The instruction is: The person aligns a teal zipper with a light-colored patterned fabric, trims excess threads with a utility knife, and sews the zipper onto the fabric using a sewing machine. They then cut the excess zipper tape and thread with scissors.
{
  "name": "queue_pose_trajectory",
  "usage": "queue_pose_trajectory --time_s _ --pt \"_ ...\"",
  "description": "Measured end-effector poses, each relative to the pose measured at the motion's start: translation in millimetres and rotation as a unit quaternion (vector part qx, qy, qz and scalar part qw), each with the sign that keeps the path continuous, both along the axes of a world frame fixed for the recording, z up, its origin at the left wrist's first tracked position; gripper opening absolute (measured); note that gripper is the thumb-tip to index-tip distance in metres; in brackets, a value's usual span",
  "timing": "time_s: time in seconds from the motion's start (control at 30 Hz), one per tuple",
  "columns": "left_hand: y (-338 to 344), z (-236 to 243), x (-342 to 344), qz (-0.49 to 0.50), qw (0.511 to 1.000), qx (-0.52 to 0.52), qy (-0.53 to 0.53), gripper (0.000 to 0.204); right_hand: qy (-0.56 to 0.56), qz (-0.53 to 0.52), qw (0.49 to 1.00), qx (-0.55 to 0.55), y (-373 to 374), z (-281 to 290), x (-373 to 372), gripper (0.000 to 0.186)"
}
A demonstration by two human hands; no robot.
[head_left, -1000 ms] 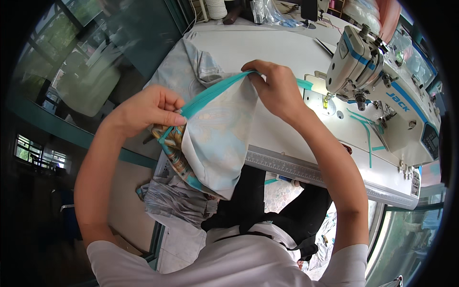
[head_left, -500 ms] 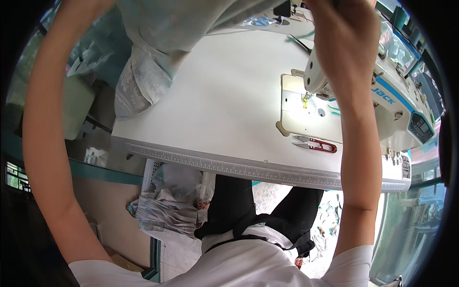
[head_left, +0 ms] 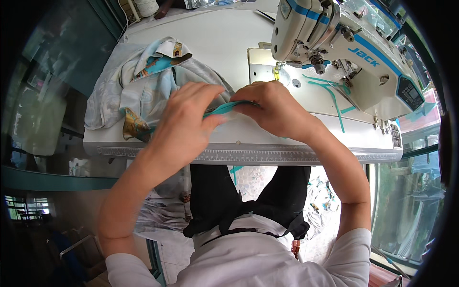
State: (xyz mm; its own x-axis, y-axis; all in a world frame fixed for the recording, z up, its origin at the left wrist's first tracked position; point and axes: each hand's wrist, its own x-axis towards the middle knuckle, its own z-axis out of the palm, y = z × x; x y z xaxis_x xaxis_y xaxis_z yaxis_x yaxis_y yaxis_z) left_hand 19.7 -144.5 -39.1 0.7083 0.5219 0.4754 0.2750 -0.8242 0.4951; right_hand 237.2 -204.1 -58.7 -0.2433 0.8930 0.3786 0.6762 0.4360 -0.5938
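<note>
Near the table's front, my left hand (head_left: 189, 119) and my right hand (head_left: 272, 107) are closed on a teal edge strip (head_left: 222, 109) of the fabric, side by side with fingertips slightly apart. The pale patterned fabric (head_left: 110, 98) is bunched over the left part of the table, with printed teal and gold patches showing. The white sewing machine (head_left: 363, 52) stands just beyond my right hand, its needle plate (head_left: 258, 71) partly visible. Loose teal strips (head_left: 334, 103) lie beside its base.
A metal ruler (head_left: 272, 154) runs along the table's front edge. A white thread cone (head_left: 146, 6) and black shears (head_left: 265, 15) are at the back. A glass partition (head_left: 57, 86) stands at the left. Bunched cloth (head_left: 162, 215) lies below the table.
The fabric was held high half a second ago and now lies on the table. Both hands have come down toward the front edge and closer together, on the teal strip.
</note>
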Motion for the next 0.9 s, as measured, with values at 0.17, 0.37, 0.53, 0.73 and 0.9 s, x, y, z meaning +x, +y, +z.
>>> queue_pose_trajectory --time_s 0.17,0.37,0.53,0.73,0.9 --pt "2.7 -17.2 7.5 -0.016 0.956 -0.294 0.019 0.026 -0.071 -0.062 0.995 0.024 -38.7 22.2 8.3 0.011" --pt "11.6 -26.2 -3.9 -0.089 0.913 -0.387 0.091 0.011 0.072 -0.117 0.986 -0.089 -68.8 16.7 68.7 0.021" --pt "22.4 -24.7 -9.0 -0.089 0.829 -0.55 -0.044 0.009 -0.157 -0.382 0.911 -0.004 -6.2 6.8 152.4 0.019" --pt "23.9 -25.6 -23.7 -0.083 0.823 -0.533 -0.179 0.01 -0.26 -0.376 0.888 0.049 53.8 -34.1 233.6 0.014" --pt "30.8 -17.1 -21.2 -0.13 0.804 -0.538 -0.218 0.013 -0.248 -0.377 0.893 -0.001 50.9 -30.9 242.0 0.014"
